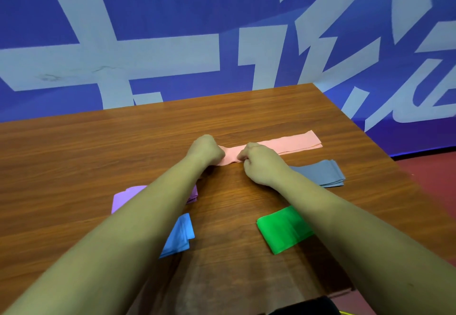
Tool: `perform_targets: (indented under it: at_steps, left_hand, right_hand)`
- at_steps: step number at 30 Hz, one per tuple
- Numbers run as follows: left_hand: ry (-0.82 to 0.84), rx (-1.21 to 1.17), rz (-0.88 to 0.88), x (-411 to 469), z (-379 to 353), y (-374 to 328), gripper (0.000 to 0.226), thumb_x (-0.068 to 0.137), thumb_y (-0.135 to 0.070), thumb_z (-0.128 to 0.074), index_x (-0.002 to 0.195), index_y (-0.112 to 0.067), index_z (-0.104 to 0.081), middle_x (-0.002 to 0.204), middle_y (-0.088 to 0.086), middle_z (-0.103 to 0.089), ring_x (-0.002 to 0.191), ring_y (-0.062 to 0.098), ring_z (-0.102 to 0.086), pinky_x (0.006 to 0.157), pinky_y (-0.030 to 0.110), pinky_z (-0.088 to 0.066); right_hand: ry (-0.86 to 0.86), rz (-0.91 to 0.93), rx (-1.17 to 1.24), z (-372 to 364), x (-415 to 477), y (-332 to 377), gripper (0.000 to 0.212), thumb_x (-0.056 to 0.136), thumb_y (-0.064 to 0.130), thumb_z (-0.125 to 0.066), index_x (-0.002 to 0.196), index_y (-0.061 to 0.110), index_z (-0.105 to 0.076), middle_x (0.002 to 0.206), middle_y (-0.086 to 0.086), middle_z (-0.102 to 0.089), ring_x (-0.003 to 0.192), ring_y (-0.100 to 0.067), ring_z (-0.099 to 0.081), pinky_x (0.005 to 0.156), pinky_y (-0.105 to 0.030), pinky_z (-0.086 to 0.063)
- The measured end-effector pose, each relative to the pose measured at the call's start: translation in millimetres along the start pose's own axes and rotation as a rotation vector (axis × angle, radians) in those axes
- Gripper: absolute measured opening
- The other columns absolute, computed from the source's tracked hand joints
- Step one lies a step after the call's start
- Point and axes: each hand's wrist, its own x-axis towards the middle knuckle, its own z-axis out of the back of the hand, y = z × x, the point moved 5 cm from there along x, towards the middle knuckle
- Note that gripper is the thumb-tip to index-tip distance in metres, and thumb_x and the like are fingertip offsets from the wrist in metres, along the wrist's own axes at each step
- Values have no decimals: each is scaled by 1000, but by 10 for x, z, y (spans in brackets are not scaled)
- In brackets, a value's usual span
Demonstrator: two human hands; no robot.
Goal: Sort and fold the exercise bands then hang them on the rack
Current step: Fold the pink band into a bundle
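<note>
A long pink band (pixel 293 144) lies flat across the far middle of the wooden table (pixel 98 146). My left hand (pixel 206 150) and my right hand (pixel 259 163) both pinch its left end with curled fingers, close together. A folded grey band (pixel 320 172) lies to the right of my right wrist. A folded green band (pixel 283 230) sits partly under my right forearm. A folded purple band (pixel 125 197) and a folded blue band (pixel 181 234) lie partly hidden under my left forearm. No rack is in view.
A blue wall banner (pixel 172 6) with large pale characters rises right behind the table's far edge. The table's right edge runs diagonally, with red floor (pixel 434 179) beyond it.
</note>
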Motion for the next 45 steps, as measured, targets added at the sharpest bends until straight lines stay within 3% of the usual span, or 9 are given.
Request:
perform_targets:
  at_steps: [6,14,17,20,23,28,33,38,45]
  left_hand:
    - [45,-394,-18,38,-86,56,13,87,-10,-46,99,-10,-50,68,13,-70,52,23,-59,52,29,-47]
    - [-118,-487,-96,-138,300,280,27,85,-3,-56,106,-9,-40,74,14,-63,37,8,-52,30,17,-36]
    - [-176,-339,-234,-213,453,322,33,82,-15,-69,104,-11,-46,86,5,-63,63,12,-56,49,25,-45]
    - [-80,-333,-398,-240,405,243,36,75,-20,-78,99,-16,-52,85,-2,-64,69,11,-57,62,28,-46]
    - [60,-379,-509,-257,312,109,39,72,-24,-84,100,-19,-58,84,-4,-66,69,8,-61,68,30,-54]
    - [104,-389,-631,-309,283,-15,33,82,-14,-75,113,-19,-65,90,-7,-65,73,2,-58,69,20,-52]
    - [131,-718,-556,-227,244,67,43,80,-4,-75,116,-15,-55,91,-1,-62,78,9,-54,77,25,-48]
    - [167,-340,-653,-202,98,-7,86,73,-29,-85,142,-26,-36,130,-14,-48,113,-6,-50,93,11,-38]
    - [139,-614,-608,-121,-58,-103,41,77,-17,-78,112,-24,-59,113,-6,-66,102,6,-64,96,35,-50]
  right_hand:
    - [-1,-72,148,70,-37,-7,38,89,10,-43,113,21,-70,125,-2,-63,118,-23,-56,103,-34,-44]
    - [-55,-83,433,270,40,257,27,95,17,-47,108,20,-70,117,-1,-68,108,-20,-62,97,-33,-49]
    - [46,-248,1042,160,64,367,23,100,26,-48,100,11,-65,106,-15,-72,94,-24,-70,93,-39,-56]
    - [137,-311,1350,108,93,469,45,99,42,-51,110,-1,-59,97,-21,-72,92,-31,-72,91,-43,-56]
    - [155,-342,1407,121,103,476,51,92,49,-60,111,1,-62,96,-17,-75,85,-26,-71,88,-44,-58]
    - [135,-358,1498,204,57,331,28,92,15,-67,113,-3,-65,105,-19,-72,92,-26,-71,91,-48,-56]
    - [72,-422,1511,239,71,234,24,94,-2,-56,118,-7,-57,113,-26,-67,100,-35,-69,85,-48,-58]
    - [76,-424,1573,342,65,159,22,95,1,-54,114,-8,-56,112,-28,-64,99,-38,-67,72,-43,-62]
    - [12,-513,1646,478,48,-84,26,94,3,-50,118,-8,-51,114,-28,-62,88,-36,-69,56,-33,-59]
